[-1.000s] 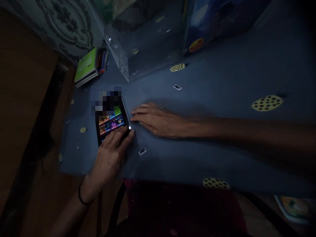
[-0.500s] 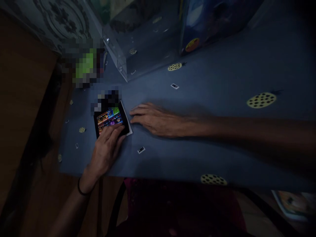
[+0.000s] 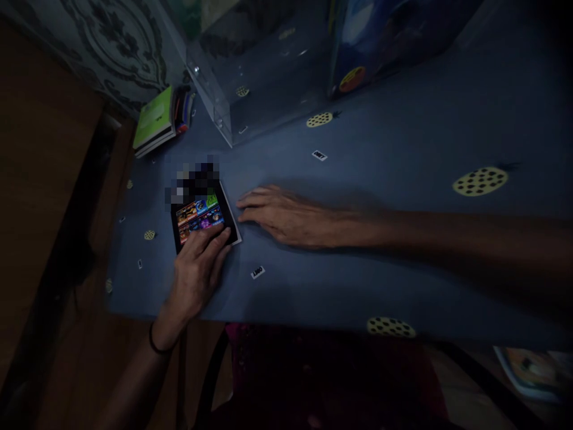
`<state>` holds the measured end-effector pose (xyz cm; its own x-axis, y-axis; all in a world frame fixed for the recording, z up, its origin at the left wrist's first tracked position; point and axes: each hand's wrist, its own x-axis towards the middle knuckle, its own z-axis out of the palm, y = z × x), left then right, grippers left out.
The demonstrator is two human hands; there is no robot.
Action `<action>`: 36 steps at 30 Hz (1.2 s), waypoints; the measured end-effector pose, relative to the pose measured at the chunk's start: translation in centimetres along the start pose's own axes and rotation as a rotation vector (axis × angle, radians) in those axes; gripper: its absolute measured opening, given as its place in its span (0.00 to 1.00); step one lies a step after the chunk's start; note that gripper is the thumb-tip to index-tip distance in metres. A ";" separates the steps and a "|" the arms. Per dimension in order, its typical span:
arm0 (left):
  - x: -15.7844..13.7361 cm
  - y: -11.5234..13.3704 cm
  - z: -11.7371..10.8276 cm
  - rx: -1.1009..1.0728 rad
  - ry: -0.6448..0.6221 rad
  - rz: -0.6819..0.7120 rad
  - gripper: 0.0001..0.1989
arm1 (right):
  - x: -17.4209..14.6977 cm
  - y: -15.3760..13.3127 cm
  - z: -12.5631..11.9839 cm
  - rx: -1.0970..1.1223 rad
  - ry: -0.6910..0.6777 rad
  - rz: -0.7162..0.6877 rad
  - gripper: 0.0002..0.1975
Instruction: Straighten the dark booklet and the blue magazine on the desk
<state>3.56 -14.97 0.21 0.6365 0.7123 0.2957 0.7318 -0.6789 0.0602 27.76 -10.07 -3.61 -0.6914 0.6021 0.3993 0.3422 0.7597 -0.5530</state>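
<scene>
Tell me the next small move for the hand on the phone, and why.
Probably a short swipe or tap with the left hand: its fingertips already rest on the lower edge of the lit phone, whose screen shows rows of colourful tiles. The right hand lies flat on the blue tablecloth beside the phone, apart from it, so it likely stays put.

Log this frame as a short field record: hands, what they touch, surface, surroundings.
left hand: fingers lie on the lower part of the phone
right hand: flat, palm down on the tablecloth, just right of the phone, apart from it
phone: screen lit, lying flat on the cloth
surface: blue cloth with yellow dotted prints
back left: books with a green cover
back: clear plastic box
lighting: dim
</scene>
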 end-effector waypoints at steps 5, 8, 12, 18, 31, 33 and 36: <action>-0.1 0.2 0.2 -0.016 0.031 0.025 0.13 | 0.0 -0.1 0.0 -0.003 -0.006 0.014 0.15; 0.0 0.2 0.1 -0.025 0.028 0.024 0.14 | 0.1 -0.1 0.0 -0.012 0.002 0.013 0.15; 0.0 0.4 0.3 -0.005 0.046 0.026 0.14 | 0.1 0.0 0.1 -0.014 0.005 -0.009 0.14; -0.7 0.4 0.5 0.019 0.030 0.061 0.18 | 0.0 0.0 0.0 0.005 0.027 -0.009 0.15; -1.5 1.3 -0.2 -0.040 -0.062 0.035 0.22 | -0.6 0.3 1.1 -0.112 0.016 -0.197 0.19; -1.7 0.8 -0.3 -0.132 -0.026 0.018 0.18 | -0.6 0.1 1.0 -0.124 -0.007 -0.220 0.19; -2.4 -1.0 -0.8 -0.157 0.073 -0.148 0.15 | -0.3 -0.5 0.2 -0.159 -0.027 -0.226 0.17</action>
<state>1.16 -16.16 0.18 0.5013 0.7956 0.3403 0.7657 -0.5910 0.2539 27.69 -10.71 -3.57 -0.7774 0.4082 0.4785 0.2716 0.9040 -0.3301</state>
